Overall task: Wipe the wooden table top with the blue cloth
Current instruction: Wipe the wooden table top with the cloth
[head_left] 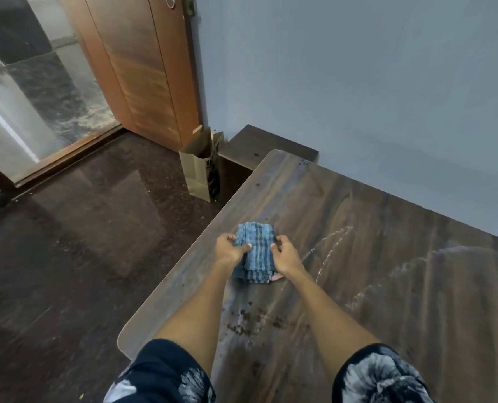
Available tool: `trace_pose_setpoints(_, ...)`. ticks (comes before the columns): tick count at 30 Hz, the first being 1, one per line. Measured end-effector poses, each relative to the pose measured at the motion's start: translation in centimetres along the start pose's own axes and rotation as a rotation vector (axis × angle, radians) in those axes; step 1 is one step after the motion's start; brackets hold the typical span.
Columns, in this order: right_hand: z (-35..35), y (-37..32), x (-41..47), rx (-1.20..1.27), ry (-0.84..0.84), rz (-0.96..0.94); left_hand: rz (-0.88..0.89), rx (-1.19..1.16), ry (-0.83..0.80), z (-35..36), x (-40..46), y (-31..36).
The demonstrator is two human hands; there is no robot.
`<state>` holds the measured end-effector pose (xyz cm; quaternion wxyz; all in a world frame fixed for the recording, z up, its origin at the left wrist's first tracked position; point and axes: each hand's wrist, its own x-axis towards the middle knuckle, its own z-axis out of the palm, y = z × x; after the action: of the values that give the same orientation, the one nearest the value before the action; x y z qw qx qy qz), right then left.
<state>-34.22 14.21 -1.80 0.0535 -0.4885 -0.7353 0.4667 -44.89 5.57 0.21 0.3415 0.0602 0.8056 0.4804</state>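
Note:
A folded blue checked cloth [256, 245] lies on the dark wooden table top [387, 271], near its left edge. My left hand [230, 251] grips the cloth's left side, thumb on top. My right hand [288, 257] holds the cloth's right side with its fingers curled onto it. White dusty streaks [332, 248] curve across the table to the right of the cloth. Dark specks and crumbs [247, 321] lie between my forearms, nearer to me.
A brown paper bag [198, 170] stands on the dark floor by the table's far left corner, beside a low dark cabinet [271, 144]. A wooden door [143, 68] is behind it. A blue wall [358, 82] runs along the table's far side.

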Motion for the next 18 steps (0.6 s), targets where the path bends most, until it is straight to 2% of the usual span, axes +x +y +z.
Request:
trace_pose_setpoints(4,-0.8,-1.1,3.1,0.034,0.031,0.025,0.042,0.051,0.018,1.3,3.2,1.8)
trace_pose_setpoints(12,-2.0,-3.0,9.3,0.175,0.114,0.113,0.165,0.114,-0.059,3.1,10.2,5.3)
trace_pose_setpoints(18,-2.6,-4.3,14.7,0.198,0.210,0.132,0.277,0.284,-0.057,5.0,15.6,7.5)
